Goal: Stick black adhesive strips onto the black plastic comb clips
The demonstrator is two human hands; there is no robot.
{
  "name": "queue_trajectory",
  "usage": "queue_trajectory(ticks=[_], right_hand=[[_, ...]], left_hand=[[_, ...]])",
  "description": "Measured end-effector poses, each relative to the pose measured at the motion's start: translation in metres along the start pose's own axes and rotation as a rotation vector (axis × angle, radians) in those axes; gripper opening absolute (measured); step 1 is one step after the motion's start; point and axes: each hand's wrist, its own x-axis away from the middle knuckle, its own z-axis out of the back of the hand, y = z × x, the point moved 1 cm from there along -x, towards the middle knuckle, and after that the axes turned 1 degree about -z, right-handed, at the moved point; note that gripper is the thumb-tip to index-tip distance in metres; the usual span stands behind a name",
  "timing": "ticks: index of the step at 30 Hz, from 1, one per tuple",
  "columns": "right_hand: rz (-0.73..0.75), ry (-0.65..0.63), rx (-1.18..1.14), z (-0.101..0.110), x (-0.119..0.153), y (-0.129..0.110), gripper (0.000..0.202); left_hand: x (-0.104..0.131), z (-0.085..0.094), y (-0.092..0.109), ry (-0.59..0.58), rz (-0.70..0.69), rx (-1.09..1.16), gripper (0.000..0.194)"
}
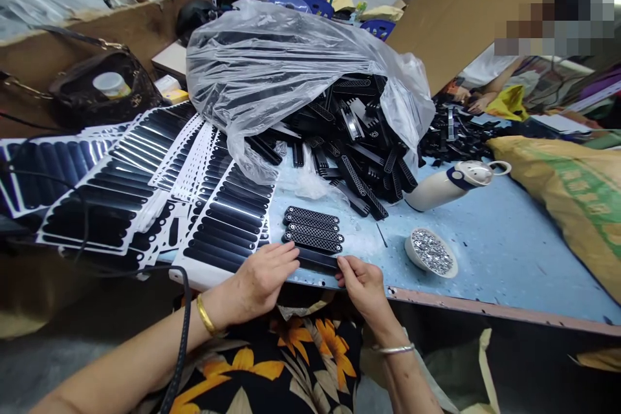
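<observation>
A flat black strip [317,260] lies near the table's front edge, stretched between my two hands. My left hand [264,275] is closed at its left end, fingers together over it. Thumb and fingers of my right hand [361,281] pinch its right end. Just beyond the strip, several black pieces with a mesh pattern [314,228] sit in a neat stack of rows. To the left are white sheets with black strip stickers [228,217]. A pile of loose black pieces [359,155] spills from a clear plastic bag [291,58].
On the blue table [514,252] stand a bowl of small metal parts [431,252] and a tilted white bottle [444,186]. A yellow sack [567,187] covers the right side. A brown handbag [97,87] is at the back left. Other people's hands [478,100] show beyond.
</observation>
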Motion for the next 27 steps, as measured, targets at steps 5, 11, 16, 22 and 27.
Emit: queue_trajectory(ticks=[5,11,16,22,27], right_hand=[[-0.003,-0.021,-0.033,0.003,-0.002,-0.004,0.054],[-0.083,-0.053,-0.237,0.012,-0.001,0.000,0.055],[0.025,0.071,0.095,0.003,-0.002,-0.008,0.059],[0.049,0.177,0.436,-0.015,-0.012,-0.015,0.065],[0.114,0.138,0.372,-0.014,-0.011,-0.008,0.067]], left_hand=[[0.009,0.013,-0.008,0.027,0.087,0.062,0.046],[0.005,0.047,-0.006,0.175,0.164,-0.096,0.033],[0.017,0.079,-0.007,0.298,0.281,-0.346,0.021],[0.058,0.104,-0.018,0.296,0.427,-0.579,0.016],[0.099,0.119,-0.015,0.246,0.757,-0.529,0.029]])
